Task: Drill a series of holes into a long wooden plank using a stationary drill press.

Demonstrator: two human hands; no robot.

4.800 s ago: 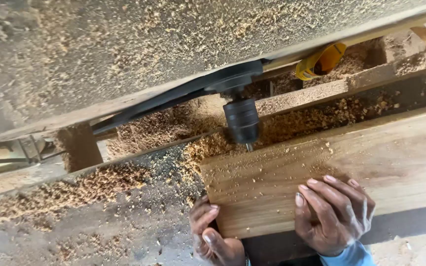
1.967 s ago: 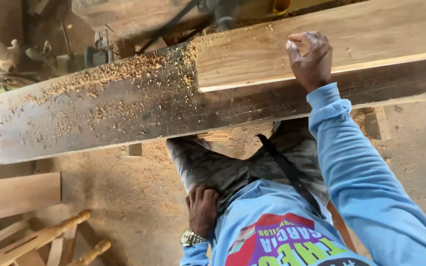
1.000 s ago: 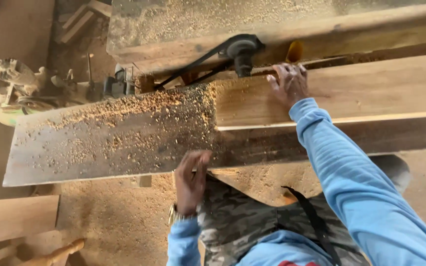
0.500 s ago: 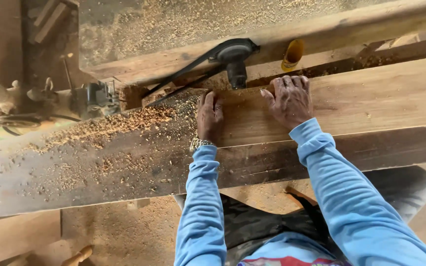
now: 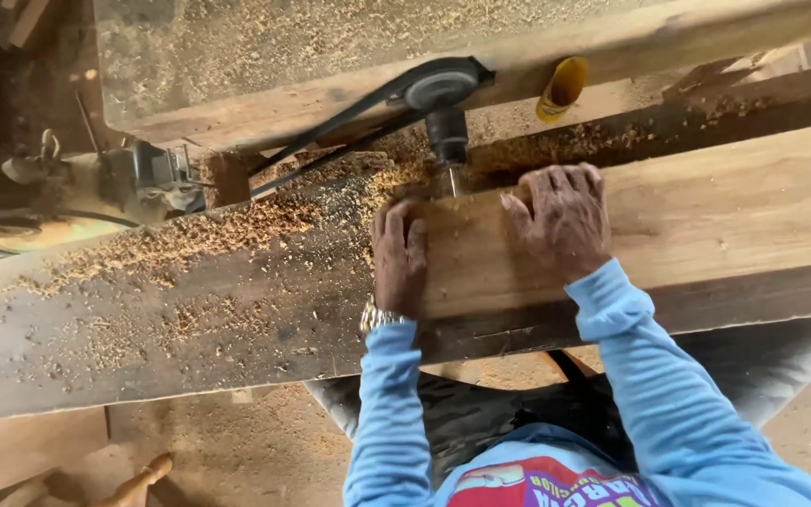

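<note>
both hands lay flat on a pale wooden plank [image 5: 706,216] that rested along the far edge of the desk [image 5: 143,329], a dark, worn surface covered with sawdust [image 5: 180,239]. the left hand [image 5: 398,253] was spread open, palm down, over the left end of the plank, holding nothing and only pressing. the right hand [image 5: 560,218] was also open and flat, fingers pointing to the far edge, gripping nothing. between the two hands, at the far edge of the plank, a thin drill bit [image 5: 451,181] stood out from a dark chuck [image 5: 447,139], which seemed to be driven by a black belt [image 5: 349,113] from the left side of the desk

the main danger, in my judgement, was how near the fingertips were to the bit: both hands sat just beside it, and a small slip toward the far edge could bring a finger against it. the plank was held only by flat pressure, so if the bit caught in the wood the plank might jerk or turn under the palms. the loose sawdust under the plank could make it slide easily. the blue sleeves [image 5: 612,319] and the wristwatch [image 5: 379,317] were near the belt side too, and could perhaps be caught. a yellow cup [image 5: 563,86] lay beyond the chuck, apart from the hands
</note>
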